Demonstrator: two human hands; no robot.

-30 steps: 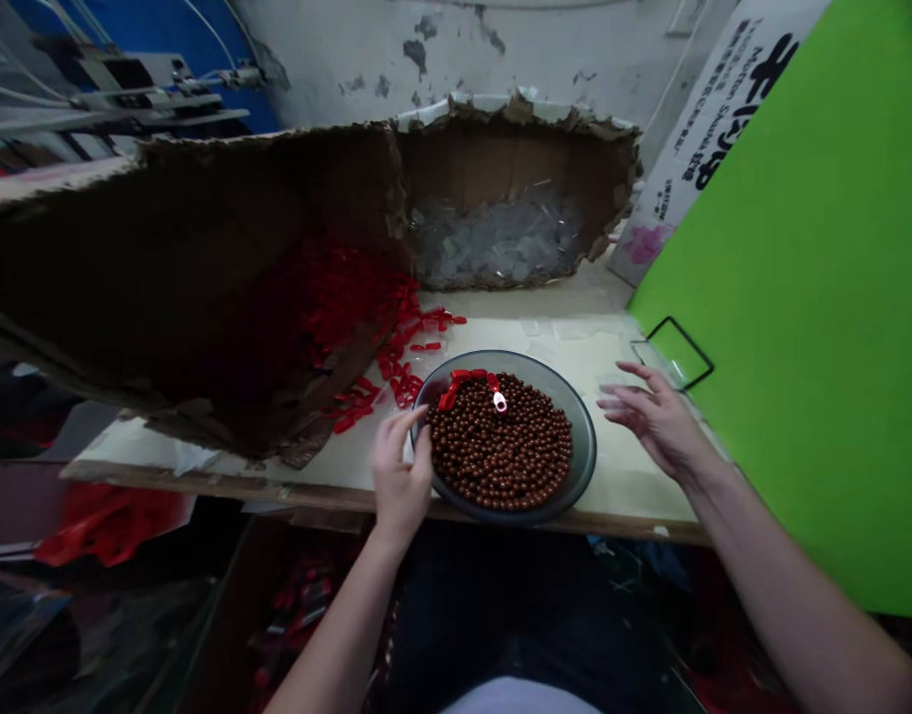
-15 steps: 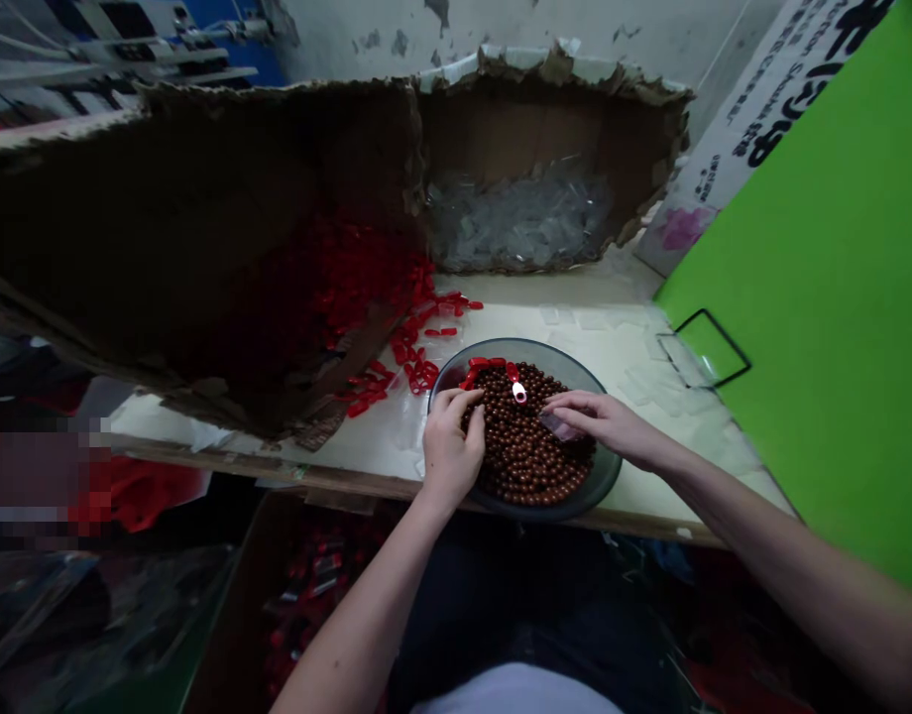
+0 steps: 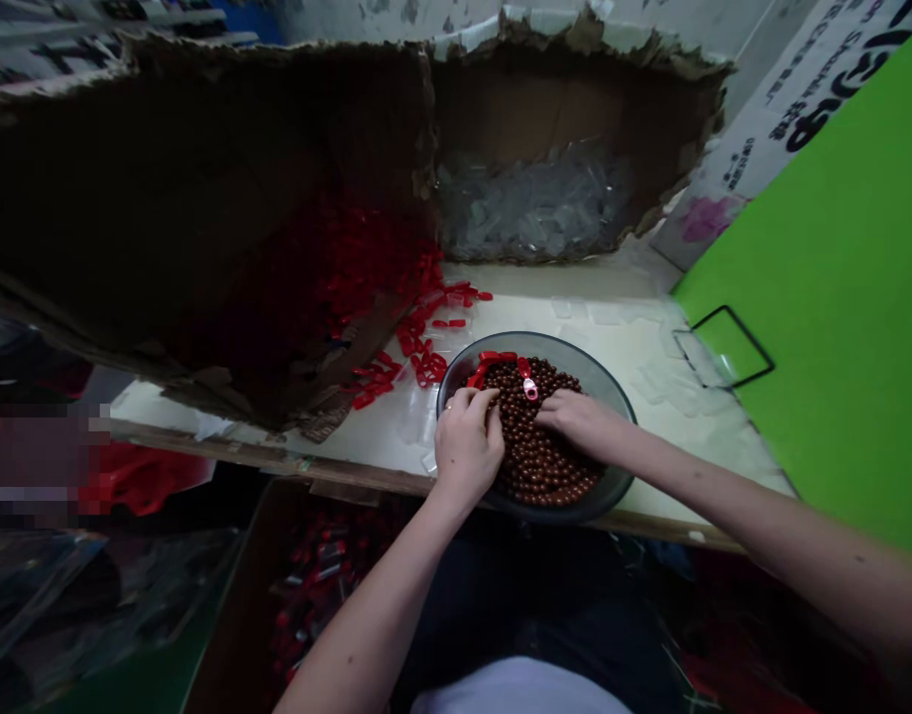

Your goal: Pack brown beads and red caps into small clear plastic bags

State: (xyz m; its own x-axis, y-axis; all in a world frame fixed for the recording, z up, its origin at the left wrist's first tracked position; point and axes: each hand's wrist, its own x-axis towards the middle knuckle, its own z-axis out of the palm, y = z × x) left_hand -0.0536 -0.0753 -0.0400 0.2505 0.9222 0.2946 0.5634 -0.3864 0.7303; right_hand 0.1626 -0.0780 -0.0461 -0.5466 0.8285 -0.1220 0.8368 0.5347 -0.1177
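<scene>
A round grey bowl [image 3: 618, 488] holds a heap of brown beads [image 3: 549, 476]. Several red plastic pieces [image 3: 499, 357] lie on the beads near the back rim, with a pinkish-white piece [image 3: 530, 389] at their right end. At the bowl's left side my left hand [image 3: 469, 436] is curled over the beads, its thumb and fingers bent round something I cannot make out. My right hand [image 3: 579, 421] rests on the beads at the right, fingers closed and pointing down; its fingertips and anything in them are hidden.
Behind the bowl, a torn cardboard box [image 3: 426, 129] holds red pieces [image 3: 367, 248] and clear plastic pieces [image 3: 537, 203]. Red pieces spill onto the white table [image 3: 515, 297]. A green panel [image 3: 835, 297] with a black wire frame [image 3: 764, 352] stands right. Below left, another box holds red items [image 3: 322, 565].
My right hand has turned down onto the beads, and the clear piece seen at its fingertips is now out of sight. The view has shifted slightly, moving the bowl a little to the right.
</scene>
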